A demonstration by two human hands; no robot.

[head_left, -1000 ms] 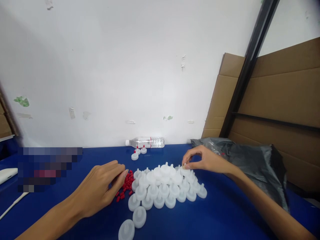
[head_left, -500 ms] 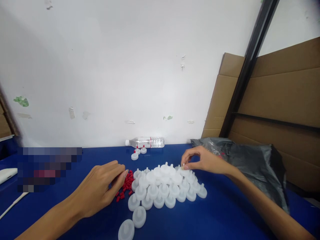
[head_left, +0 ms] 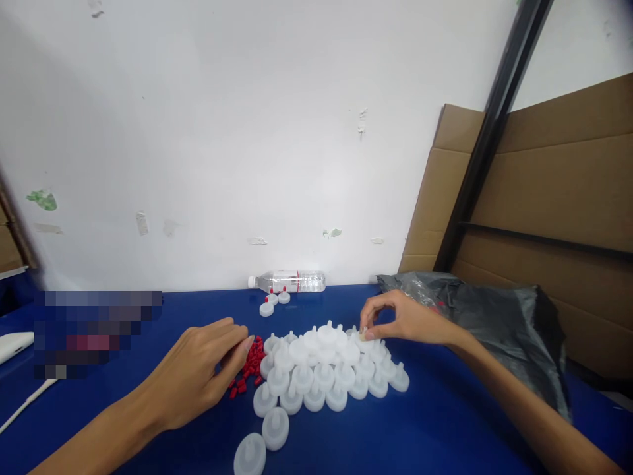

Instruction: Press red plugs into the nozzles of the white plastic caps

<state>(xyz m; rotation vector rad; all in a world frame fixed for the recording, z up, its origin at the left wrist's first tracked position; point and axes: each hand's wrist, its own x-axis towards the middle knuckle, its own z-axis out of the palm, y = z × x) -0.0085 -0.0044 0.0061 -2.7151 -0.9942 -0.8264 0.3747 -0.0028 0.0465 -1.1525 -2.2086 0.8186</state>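
Observation:
Several white plastic disc parts [head_left: 321,369] with short stems lie packed together on the blue table [head_left: 425,422]. A small heap of red caps [head_left: 251,369] sits at the cluster's left edge. My left hand [head_left: 198,376] rests palm down beside the red caps, its fingertips touching the heap, fingers close together. My right hand [head_left: 400,320] hovers over the cluster's far right side, thumb and fingers pinched on one white disc part [head_left: 364,338].
A clear water bottle [head_left: 289,282] lies on its side by the white wall, with three capped white parts [head_left: 273,302] in front of it. A grey plastic bag [head_left: 494,323] and brown cardboard [head_left: 544,218] stand at the right. White objects lie at the far left edge.
My right hand has shifted very slightly at the white part it pinches. My left hand stays where it was.

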